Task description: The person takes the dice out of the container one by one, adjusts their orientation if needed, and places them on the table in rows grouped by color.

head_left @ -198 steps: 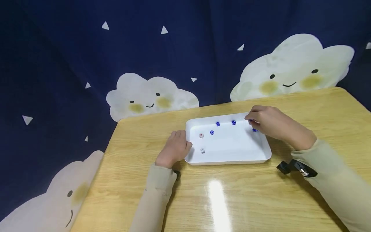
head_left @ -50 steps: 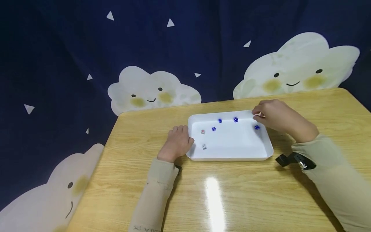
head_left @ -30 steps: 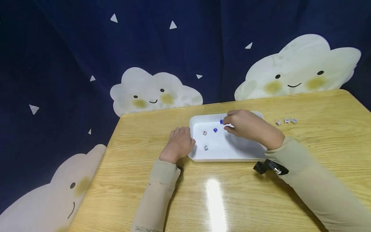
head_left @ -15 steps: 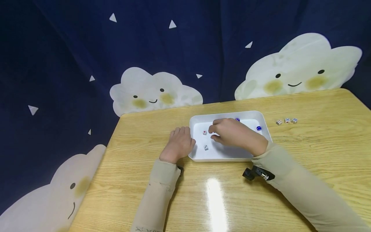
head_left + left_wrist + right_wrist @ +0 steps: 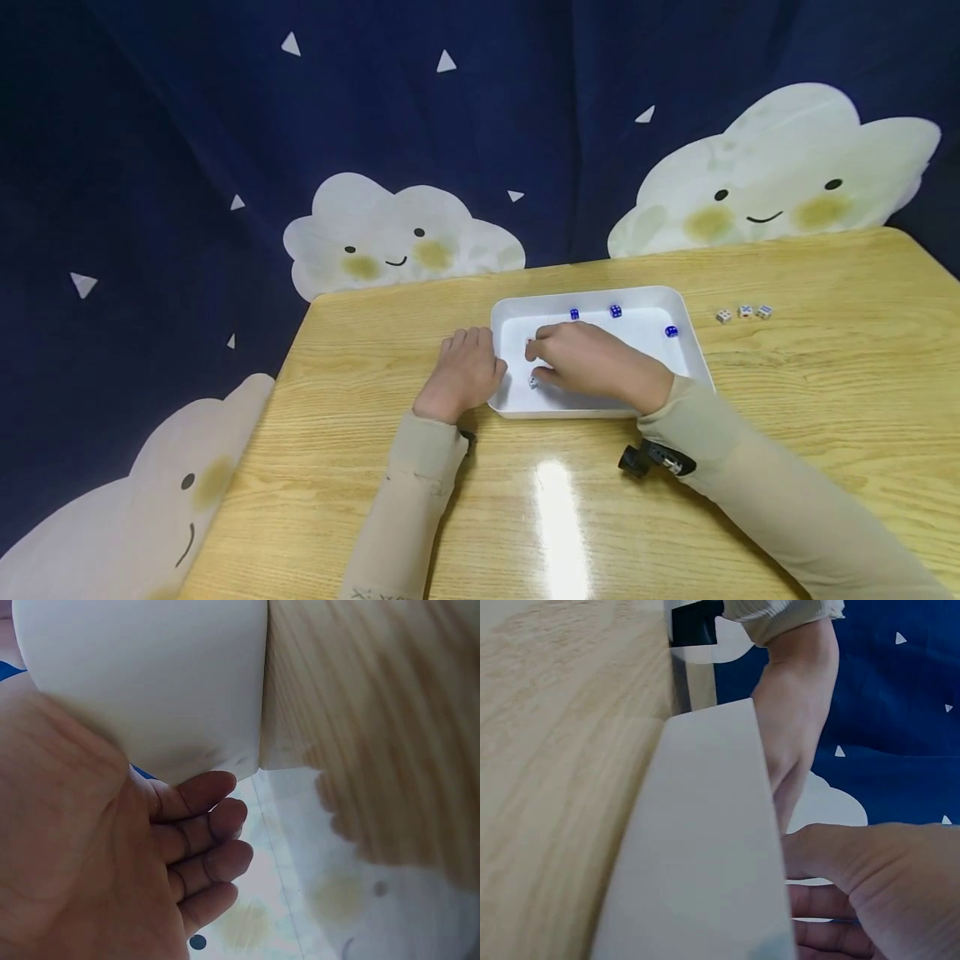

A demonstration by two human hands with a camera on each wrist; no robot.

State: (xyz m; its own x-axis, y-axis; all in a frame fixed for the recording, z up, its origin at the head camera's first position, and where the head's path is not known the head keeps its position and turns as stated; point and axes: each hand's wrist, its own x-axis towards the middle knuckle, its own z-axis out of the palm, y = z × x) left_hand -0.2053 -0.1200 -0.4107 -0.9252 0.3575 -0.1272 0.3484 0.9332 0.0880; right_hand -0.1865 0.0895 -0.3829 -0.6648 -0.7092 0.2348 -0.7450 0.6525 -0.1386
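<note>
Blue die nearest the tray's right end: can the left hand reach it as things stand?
Probably not without shifting: the blue die is near the opposite end of the tray from the left hand, and the right hand lies in between.

White tray [image 5: 647,325] holds blue dice [image 5: 616,311] and apparently two white dice [image 5: 533,383].

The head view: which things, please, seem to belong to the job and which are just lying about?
Likely the job:
white tray, left hand on it
dice inside it, right hand among them
three dice on the table

Apparently just about:
cloud-print curtain
black wrist device
</note>
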